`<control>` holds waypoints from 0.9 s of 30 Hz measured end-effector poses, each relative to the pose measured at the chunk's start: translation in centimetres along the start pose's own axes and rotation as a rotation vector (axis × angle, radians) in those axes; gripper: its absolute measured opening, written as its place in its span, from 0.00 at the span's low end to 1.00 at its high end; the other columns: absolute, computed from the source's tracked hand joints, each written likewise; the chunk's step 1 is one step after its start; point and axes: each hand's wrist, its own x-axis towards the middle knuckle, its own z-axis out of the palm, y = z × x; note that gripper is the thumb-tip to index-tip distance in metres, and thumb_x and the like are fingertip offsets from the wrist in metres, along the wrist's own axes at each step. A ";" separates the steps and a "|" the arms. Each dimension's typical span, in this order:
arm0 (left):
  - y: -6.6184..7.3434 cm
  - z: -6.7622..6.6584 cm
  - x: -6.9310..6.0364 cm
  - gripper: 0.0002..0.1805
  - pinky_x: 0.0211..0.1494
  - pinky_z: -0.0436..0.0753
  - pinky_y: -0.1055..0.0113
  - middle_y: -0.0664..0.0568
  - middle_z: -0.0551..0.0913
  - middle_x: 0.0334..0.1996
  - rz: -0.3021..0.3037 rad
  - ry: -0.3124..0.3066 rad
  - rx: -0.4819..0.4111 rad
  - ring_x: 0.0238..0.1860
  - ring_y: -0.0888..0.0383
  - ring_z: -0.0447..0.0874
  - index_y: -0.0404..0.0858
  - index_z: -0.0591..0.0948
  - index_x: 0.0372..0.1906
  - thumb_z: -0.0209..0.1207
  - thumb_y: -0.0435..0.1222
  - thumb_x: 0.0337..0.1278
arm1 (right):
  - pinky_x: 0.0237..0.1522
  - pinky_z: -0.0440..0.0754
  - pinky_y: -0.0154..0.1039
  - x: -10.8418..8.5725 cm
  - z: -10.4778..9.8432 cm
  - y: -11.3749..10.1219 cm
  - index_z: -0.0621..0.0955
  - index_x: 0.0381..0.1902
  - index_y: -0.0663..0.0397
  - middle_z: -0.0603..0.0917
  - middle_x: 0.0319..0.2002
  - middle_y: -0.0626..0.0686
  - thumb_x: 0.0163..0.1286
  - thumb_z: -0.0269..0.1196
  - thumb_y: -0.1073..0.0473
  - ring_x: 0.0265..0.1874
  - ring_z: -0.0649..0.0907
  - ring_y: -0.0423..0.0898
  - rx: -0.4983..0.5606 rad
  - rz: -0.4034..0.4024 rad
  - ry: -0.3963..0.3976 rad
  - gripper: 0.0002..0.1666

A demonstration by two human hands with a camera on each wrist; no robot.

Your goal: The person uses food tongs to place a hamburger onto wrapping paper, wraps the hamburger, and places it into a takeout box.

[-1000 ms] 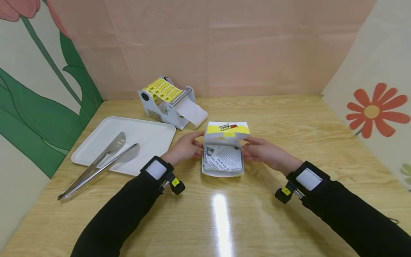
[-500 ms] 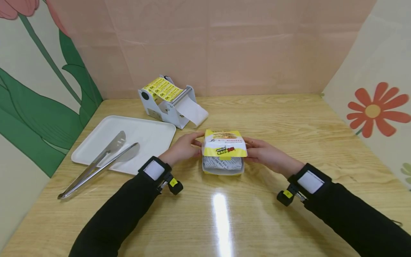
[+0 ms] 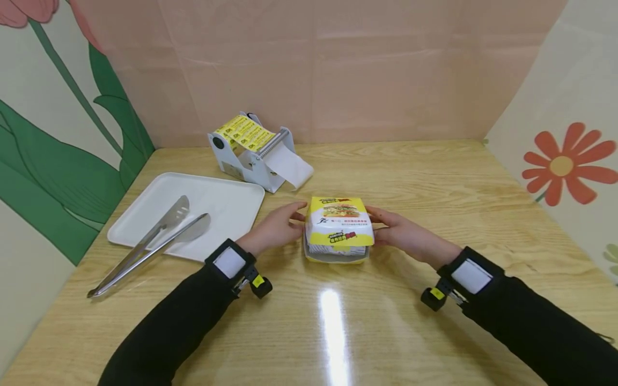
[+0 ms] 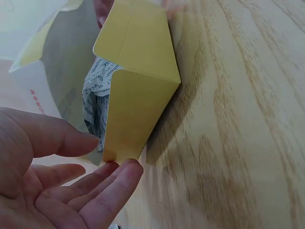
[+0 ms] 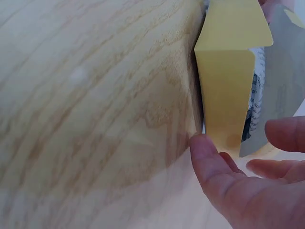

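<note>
A yellow and white burger box [image 3: 340,220] stands on the table with its lid folded most of the way down. Through the gap at the front and sides shows a paper-wrapped item [image 4: 97,86] with printed lettering. At the box's left side is my left hand [image 3: 276,228], fingers fairly straight and the tips touching the side wall, thumb near the gap under the lid. My right hand [image 3: 407,233] rests its fingertips on the opposite side, also with loosely extended fingers; its thumb is by the lid edge in the right wrist view.
Left of the box lies a white tray [image 3: 232,198] with metal tongs [image 3: 149,249] leaning over its front edge. Behind stands a label dispenser [image 3: 256,153] with a yellow label roll and a white strip hanging toward the box. A pink wall backs the wooden table [image 3: 434,177].
The box lid has swung forward and down from upright, covering most of the wrapped item. Both hands have stayed at the box's sides, shifting only slightly.
</note>
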 end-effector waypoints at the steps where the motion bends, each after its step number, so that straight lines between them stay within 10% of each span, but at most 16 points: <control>1: 0.0 0.0 -0.2 0.37 0.53 0.79 0.64 0.41 0.74 0.62 -0.004 -0.004 0.012 0.56 0.50 0.79 0.40 0.57 0.75 0.56 0.28 0.63 | 0.63 0.67 0.56 -0.2 0.1 -0.1 0.43 0.77 0.58 0.51 0.73 0.69 0.72 0.52 0.66 0.68 0.63 0.61 -0.023 -0.004 0.006 0.44; 12: 0.5 0.5 -4.8 0.55 0.48 0.79 0.61 0.47 0.83 0.48 0.108 0.025 0.268 0.46 0.54 0.82 0.40 0.49 0.77 0.72 0.35 0.48 | 0.44 0.82 0.50 -4.2 2.7 -0.7 0.45 0.77 0.57 0.49 0.71 0.73 0.57 0.68 0.73 0.47 0.82 0.62 -0.559 -0.303 0.206 0.60; 27: 1.0 3.6 -4.8 0.58 0.35 0.77 0.67 0.48 0.86 0.36 0.267 0.174 0.357 0.31 0.60 0.79 0.33 0.52 0.75 0.76 0.39 0.42 | 0.47 0.82 0.45 -3.6 5.4 0.0 0.55 0.75 0.58 0.50 0.74 0.66 0.55 0.72 0.70 0.45 0.83 0.53 -0.613 -0.350 0.330 0.55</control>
